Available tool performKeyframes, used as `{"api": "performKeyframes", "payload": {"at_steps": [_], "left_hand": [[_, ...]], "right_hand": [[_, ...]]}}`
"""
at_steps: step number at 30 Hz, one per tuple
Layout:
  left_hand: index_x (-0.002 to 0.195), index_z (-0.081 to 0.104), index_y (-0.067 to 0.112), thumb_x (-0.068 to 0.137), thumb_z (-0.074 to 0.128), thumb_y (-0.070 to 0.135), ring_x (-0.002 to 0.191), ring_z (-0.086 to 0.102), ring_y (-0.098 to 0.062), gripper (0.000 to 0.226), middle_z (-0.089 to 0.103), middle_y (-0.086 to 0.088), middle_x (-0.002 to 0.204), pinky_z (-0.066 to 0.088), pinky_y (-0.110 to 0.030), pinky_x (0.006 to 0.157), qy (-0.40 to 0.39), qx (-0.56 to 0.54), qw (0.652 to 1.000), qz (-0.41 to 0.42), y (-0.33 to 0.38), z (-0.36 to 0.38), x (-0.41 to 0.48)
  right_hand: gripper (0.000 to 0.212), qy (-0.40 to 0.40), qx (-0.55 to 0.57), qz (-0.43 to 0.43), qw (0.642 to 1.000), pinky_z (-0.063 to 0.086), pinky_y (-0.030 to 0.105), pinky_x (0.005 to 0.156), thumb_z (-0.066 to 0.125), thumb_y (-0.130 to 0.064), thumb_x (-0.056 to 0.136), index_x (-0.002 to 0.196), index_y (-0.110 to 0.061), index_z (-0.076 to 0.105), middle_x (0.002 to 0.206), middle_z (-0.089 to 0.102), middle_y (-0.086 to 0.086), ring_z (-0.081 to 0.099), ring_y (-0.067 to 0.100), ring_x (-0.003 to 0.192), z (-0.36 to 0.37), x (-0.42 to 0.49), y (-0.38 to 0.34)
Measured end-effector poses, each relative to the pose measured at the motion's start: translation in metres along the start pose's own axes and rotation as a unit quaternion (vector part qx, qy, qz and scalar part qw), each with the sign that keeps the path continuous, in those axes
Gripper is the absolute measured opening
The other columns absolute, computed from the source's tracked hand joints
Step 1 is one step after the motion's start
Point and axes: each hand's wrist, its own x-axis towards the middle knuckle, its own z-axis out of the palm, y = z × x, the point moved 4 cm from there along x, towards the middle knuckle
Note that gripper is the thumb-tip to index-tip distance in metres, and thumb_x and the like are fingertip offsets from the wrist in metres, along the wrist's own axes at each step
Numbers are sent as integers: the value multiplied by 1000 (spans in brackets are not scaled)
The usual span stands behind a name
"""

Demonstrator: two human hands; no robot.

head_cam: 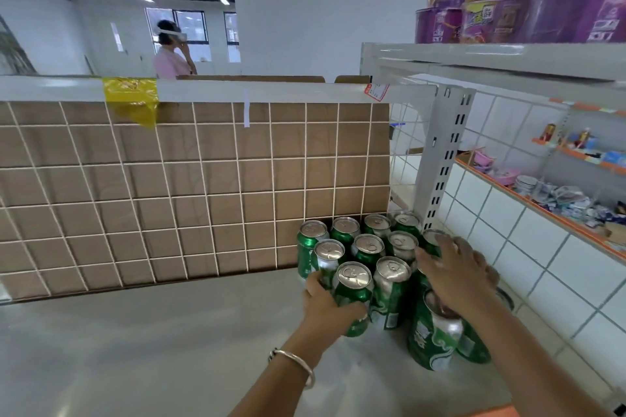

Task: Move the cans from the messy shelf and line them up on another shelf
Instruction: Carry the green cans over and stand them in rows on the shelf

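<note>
Cans (368,249) stand on a white shelf (152,349), all upright with the long axis vertical and the pull-tab top up, packed close in its right rear corner. I count at least thirteen green ones; the right arm hides part of the group, so the exact number is not sure.

Nearest, two cans stand under the right forearm. The left hand (325,303), with one bracelet (298,366) on its wrist, has its fingers curled round the front can (354,291) of the left side. The right hand (454,272) lies palm down with stretched fingers over the tops of the right column and grips nothing.

Behind them stand three rows, the last against a wire grid (203,196) backed with cardboard, beside one slotted post (443,159). Above, purple tubs (559,10) are stacked on an upper shelf. Far off stands one person (171,56).
</note>
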Motion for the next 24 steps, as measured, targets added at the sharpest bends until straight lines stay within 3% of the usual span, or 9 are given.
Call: {"api": "performKeyframes", "payload": {"at_steps": [3,6,9,11,13,15,18,21,24], "left_hand": [[136,23,20,52,72,32,118,46,-22,98,39,-5,130,42,-35,100,-8,-77,997,-8,-4,-4,-9],[140,23,21,56,68,36,120,47,-23,96,42,-7,136,40,-31,97,-29,-105,994,-15,-12,-7,-14],[143,21,22,78,70,31,119,45,-21,82,40,-7,142,37,-33,98,-45,-117,992,-24,-16,-7,-15],[143,23,25,89,60,26,112,42,-16,66,41,-2,140,34,-33,95,-51,-125,991,-9,-9,-8,-15],[143,24,29,91,56,28,112,40,-14,61,40,1,142,32,-34,96,-53,-122,991,8,-7,-7,-12],[144,23,30,93,53,28,112,40,-12,59,41,2,142,31,-32,94,-63,-118,991,13,-8,-5,-13],[142,27,34,94,50,29,111,40,-11,54,41,0,139,31,-28,93,-62,-113,991,22,-7,-8,-17],[134,31,43,95,47,36,111,39,-10,43,42,7,130,29,-30,95,-57,-123,991,24,-5,-13,-9],[141,26,42,92,48,47,126,39,-15,54,35,7,143,29,-34,100,-47,-137,989,17,-7,-10,6]], "right_hand": [[62,6,23,51,998,23,51,111,25,-58,95,147,-23,27,155,23,11,25,34,140,-8,0,23],[55,2,148,80,986,34,45,104,34,-48,98,138,-12,42,139,46,19,42,36,127,-11,-7,42],[53,11,234,101,967,39,41,95,39,-44,98,132,-5,49,125,57,20,52,34,115,-12,-16,48],[51,27,243,108,964,40,38,88,45,-43,96,126,-3,54,119,60,21,55,33,107,-11,-21,44],[56,24,247,112,962,45,37,86,53,-50,89,122,-5,57,114,60,21,56,32,99,-6,-22,41],[71,7,236,125,964,47,44,93,57,-60,78,130,-12,52,124,53,21,56,35,106,-1,-21,44],[75,-22,292,162,942,42,45,103,66,-55,74,136,-17,48,138,41,20,50,38,117,8,-13,63],[71,-12,331,167,929,43,51,101,68,-54,69,130,-22,53,131,45,17,52,37,113,20,-5,76],[70,-14,361,166,918,42,52,103,72,-51,73,131,-20,49,133,44,17,49,37,118,16,-11,64]]}}
